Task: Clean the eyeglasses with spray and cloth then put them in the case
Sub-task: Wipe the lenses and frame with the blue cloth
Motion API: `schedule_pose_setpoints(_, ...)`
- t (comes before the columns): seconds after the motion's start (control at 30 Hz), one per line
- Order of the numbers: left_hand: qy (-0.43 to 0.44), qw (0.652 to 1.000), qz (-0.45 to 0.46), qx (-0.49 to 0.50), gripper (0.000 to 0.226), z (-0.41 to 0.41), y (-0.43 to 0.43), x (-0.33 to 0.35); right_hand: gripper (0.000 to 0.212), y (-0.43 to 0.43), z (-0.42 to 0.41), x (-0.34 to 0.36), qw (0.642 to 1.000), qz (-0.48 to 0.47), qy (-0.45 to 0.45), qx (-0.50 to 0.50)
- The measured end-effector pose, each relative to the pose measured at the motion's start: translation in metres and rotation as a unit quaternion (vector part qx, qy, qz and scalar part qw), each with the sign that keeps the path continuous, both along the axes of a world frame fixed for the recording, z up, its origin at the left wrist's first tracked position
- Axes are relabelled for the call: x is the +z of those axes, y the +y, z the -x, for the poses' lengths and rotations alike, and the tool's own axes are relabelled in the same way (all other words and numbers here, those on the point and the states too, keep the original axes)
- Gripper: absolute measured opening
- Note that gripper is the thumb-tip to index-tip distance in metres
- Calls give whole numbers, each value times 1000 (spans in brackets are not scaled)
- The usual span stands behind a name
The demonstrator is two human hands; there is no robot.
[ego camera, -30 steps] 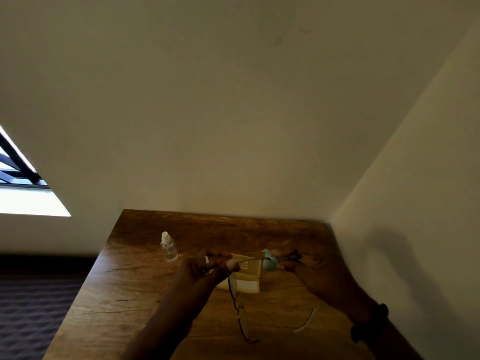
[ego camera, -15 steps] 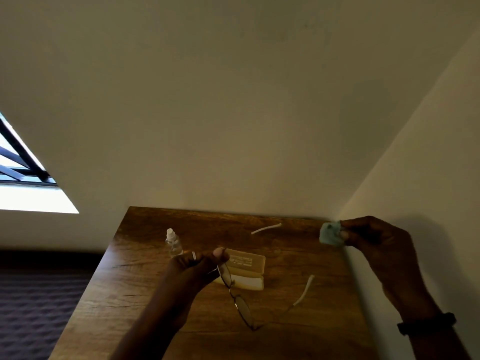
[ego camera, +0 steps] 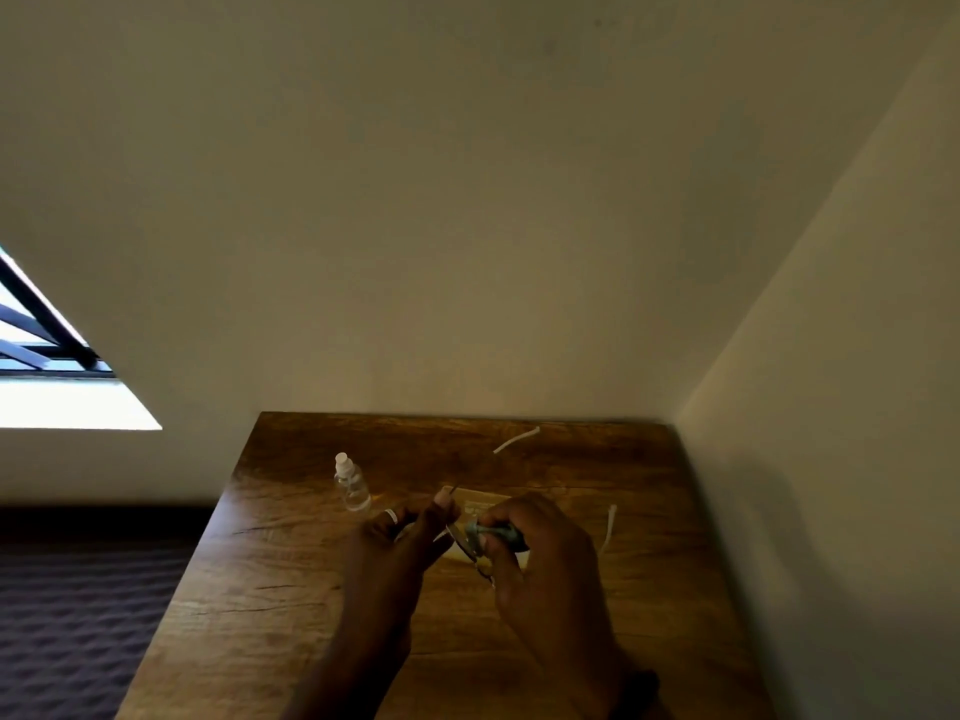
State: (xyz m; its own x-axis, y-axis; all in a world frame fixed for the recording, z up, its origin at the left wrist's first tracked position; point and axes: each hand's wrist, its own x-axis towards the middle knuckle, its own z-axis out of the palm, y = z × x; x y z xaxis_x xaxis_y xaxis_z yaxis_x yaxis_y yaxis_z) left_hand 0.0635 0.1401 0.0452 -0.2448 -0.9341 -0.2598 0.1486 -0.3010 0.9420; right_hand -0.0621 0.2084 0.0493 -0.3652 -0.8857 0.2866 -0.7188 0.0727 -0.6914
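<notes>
My left hand (ego camera: pixel 410 537) pinches the thin-framed eyeglasses (ego camera: pixel 465 544) by one lens edge, over the middle of the wooden table (ego camera: pixel 291 589). My right hand (ego camera: pixel 540 558) grips a small pale blue-green cloth (ego camera: pixel 488 532) and presses it against a lens. Both white temple tips stick out, one toward the back wall (ego camera: pixel 517 440) and one to the right (ego camera: pixel 609 527). The cream glasses case (ego camera: pixel 480 504) lies open behind my hands, mostly hidden by them. A small clear spray bottle (ego camera: pixel 350 483) with a white cap stands upright to the left.
The table sits in a corner, with a wall behind it and a wall (ego camera: pixel 831 459) along its right edge. A dark patterned floor (ego camera: pixel 78 615) lies to the left. A bright window (ego camera: pixel 47 376) shows at the far left.
My right hand came back from the right wall with the cloth and now presses it on a lens. My left hand kept its hold on the glasses.
</notes>
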Motion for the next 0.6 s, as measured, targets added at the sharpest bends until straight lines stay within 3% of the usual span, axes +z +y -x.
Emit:
schedule_pose_setpoints(0.17, 2, 1000, -27, -4, 21, 0, 2, -13, 20, 5, -9, -5, 995, -43, 66, 61)
schedule_pose_setpoints(0.37, -11, 991, -127, -42, 21, -8, -1, -22, 20, 7, -4, -2, 987, -69, 139, 50)
schedule_pose_setpoints(0.5, -22, 980, -176, -96, 27, -17, 0, -23, 16, 1, 18, 7, 990, -124, 51, 40)
schedule_pose_setpoints(0.6, -103, 980, -96, -139, 32, -19, 5, -21, 15, -5, 32, 12, 985, -163, 1, 58)
